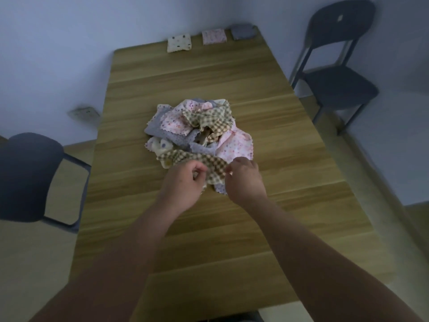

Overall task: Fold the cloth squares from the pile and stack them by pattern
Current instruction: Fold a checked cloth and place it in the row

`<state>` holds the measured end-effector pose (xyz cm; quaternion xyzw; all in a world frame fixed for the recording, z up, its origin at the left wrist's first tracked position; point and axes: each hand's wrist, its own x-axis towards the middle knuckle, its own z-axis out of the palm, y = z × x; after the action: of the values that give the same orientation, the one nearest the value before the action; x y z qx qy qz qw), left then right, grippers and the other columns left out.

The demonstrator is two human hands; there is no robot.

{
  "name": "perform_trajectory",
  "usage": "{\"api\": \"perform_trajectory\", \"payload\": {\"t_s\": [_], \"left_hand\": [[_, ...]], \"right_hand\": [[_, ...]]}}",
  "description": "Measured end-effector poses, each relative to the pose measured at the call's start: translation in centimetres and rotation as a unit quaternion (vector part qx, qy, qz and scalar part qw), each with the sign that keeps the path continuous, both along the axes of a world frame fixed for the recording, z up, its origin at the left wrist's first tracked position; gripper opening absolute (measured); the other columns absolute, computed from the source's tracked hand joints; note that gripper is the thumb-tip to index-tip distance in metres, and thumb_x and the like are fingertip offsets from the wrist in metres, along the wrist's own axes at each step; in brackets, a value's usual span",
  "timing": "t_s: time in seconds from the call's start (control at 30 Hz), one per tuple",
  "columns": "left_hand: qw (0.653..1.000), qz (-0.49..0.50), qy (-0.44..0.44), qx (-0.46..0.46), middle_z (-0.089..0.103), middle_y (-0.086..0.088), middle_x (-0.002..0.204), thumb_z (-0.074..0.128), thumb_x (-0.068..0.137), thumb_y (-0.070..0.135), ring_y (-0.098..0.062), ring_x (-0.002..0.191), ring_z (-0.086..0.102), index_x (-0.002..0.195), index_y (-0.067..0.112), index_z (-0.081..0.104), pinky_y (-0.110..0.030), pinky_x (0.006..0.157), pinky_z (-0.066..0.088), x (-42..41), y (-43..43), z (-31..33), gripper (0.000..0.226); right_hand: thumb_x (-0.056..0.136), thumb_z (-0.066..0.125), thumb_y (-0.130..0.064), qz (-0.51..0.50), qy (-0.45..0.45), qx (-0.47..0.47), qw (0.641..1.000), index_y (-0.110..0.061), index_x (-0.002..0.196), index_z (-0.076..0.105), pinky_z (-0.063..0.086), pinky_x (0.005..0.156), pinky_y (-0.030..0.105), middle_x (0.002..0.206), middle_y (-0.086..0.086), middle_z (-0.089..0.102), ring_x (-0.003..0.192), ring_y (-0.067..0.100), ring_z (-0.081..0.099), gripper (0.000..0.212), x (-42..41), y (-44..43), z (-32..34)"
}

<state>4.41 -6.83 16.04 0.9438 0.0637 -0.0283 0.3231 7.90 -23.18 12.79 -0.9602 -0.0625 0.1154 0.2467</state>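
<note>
Three folded stacks sit along the far edge of the table (209, 228) — cream dotted stack (179, 43), pink floral stack (214, 37), grey stack (243, 31), each apart from its neighbour. Pile of unfolded squares (199, 129) lies mid-table, rumpled, patterns mixed.

Both hands are at the pile's near side. Left hand (183, 182) and right hand (243, 180) each have fingers curled in, pinching the brown checked cloth (209, 165) along its near edge, the two hands close together.

No checked stack shows at the far edge; by my reading this piece would start a fourth.

Handling estimate: thin, light, limp fabric with a wavy-cut edge — no stiffness, so it will drape and may drag its neighbours. Cannot tell whether its far part lies under other pieces. Best hold looks like two adjacent corners, lifted clear of the pile and spread flat before creasing.
</note>
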Motion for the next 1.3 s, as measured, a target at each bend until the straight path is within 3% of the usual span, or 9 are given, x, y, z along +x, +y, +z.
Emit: {"api": "perform_trajectory", "payload": {"t_s": [0.13,0.23,0.37,0.5,0.6,0.7,0.83,1.13,1.3], "left_hand": [[0.994,0.011,-0.106,0.003,0.068,0.017,0.103,0.064,0.097,0.023,0.002,0.078,0.062,0.107,0.027,0.07,-0.014,0.065,0.046,0.7,0.0,-3.9,0.012],[0.979,0.019,-0.201,-0.008,0.068,0.015,0.1,0.065,0.095,0.021,-0.003,0.078,0.062,0.099,0.029,0.067,-0.022,0.07,0.051,1.3,-0.2,-6.5,0.01],[0.962,0.029,-0.272,-0.01,0.064,0.012,0.114,0.066,0.092,0.014,-0.01,0.091,0.065,0.108,0.032,0.061,-0.033,0.079,0.057,-0.1,-0.1,-9.4,0.024],[0.958,0.032,-0.283,-0.029,0.059,0.007,0.13,0.066,0.087,0.005,-0.018,0.109,0.065,0.129,0.029,0.055,-0.043,0.096,0.055,-4.3,-0.3,-9.7,0.05],[0.957,0.06,-0.276,-0.066,0.06,0.009,0.13,0.065,0.087,0.004,-0.014,0.116,0.061,0.135,0.027,0.055,-0.035,0.101,0.051,-8.6,-0.3,-7.8,0.054],[0.96,0.058,-0.27,-0.047,0.064,0.014,0.121,0.067,0.088,0.01,-0.004,0.105,0.057,0.131,0.027,0.062,-0.014,0.085,0.043,-12.4,-0.4,-5.5,0.046],[0.964,0.03,-0.264,0.01,0.065,0.015,0.076,0.067,0.092,0.023,-0.004,0.068,0.058,0.094,0.022,0.075,-0.009,0.05,0.034,-17.6,-0.4,-2.8,0.009],[0.956,0.059,-0.287,-0.01,0.067,0.015,0.079,0.067,0.091,0.038,-0.006,0.077,0.062,0.093,0.03,0.076,-0.02,0.065,0.044,-23.5,-0.1,2.2,0.012],[0.954,0.034,-0.299,-0.006,0.068,0.003,0.075,0.061,0.096,0.041,-0.014,0.072,0.061,0.077,0.015,0.07,-0.031,0.066,0.044,-24.6,-0.4,3.8,0.034]], "right_hand": [[0.1,0.049,-0.023,0.019,-0.05,-0.025,0.998,-0.018,0.122,0.066,0.031,0.115,0.047,0.154,0.0,0.042,0.147,0.028,0.022,0.029,0.9,0.4,-3.7],[0.098,0.052,-0.02,0.012,-0.132,-0.019,0.991,-0.019,0.095,0.068,0.032,0.088,0.034,0.114,-0.003,0.063,0.13,0.024,0.04,0.016,1.2,0.4,-5.8],[0.095,0.055,-0.019,0.047,-0.251,0.064,0.965,-0.021,0.069,0.056,0.036,0.074,0.033,0.079,-0.007,0.057,0.095,0.025,0.055,0.026,-0.2,0.5,-7.4],[0.096,0.066,-0.025,0.056,-0.259,0.216,0.94,-0.017,0.1,0.079,0.049,0.082,0.027,0.099,-0.003,0.076,0.092,0.013,0.066,0.016,-4.9,0.3,-5.7],[0.091,0.075,-0.027,0.016,-0.218,0.332,0.918,-0.019,0.101,0.08,0.052,0.079,0.021,0.088,-0.013,0.074,0.083,0.002,0.067,0.014,-9.4,0.4,-3.9],[0.085,0.082,-0.028,-0.001,-0.179,0.408,0.895,-0.024,0.092,0.079,0.053,0.065,0.025,0.074,-0.018,0.069,0.067,0.0,0.064,0.008,-13.2,0.4,-1.6],[0.074,0.089,-0.028,0.015,-0.169,0.403,0.899,-0.029,0.093,0.077,0.055,0.062,0.027,0.08,-0.012,0.07,0.07,0.007,0.065,0.023,-17.9,-0.5,1.9],[0.094,0.069,-0.011,0.031,-0.237,0.306,0.921,-0.017,0.106,0.076,0.043,0.057,0.001,0.098,-0.005,0.07,0.081,0.005,0.063,0.015,-22.3,-3.4,6.3],[0.097,0.066,-0.031,0.06,-0.25,0.232,0.938,-0.021,0.114,0.072,0.044,0.055,0.017,0.102,0.002,0.067,0.078,0.011,0.058,0.021,-23.9,-4.1,7.5]]}}
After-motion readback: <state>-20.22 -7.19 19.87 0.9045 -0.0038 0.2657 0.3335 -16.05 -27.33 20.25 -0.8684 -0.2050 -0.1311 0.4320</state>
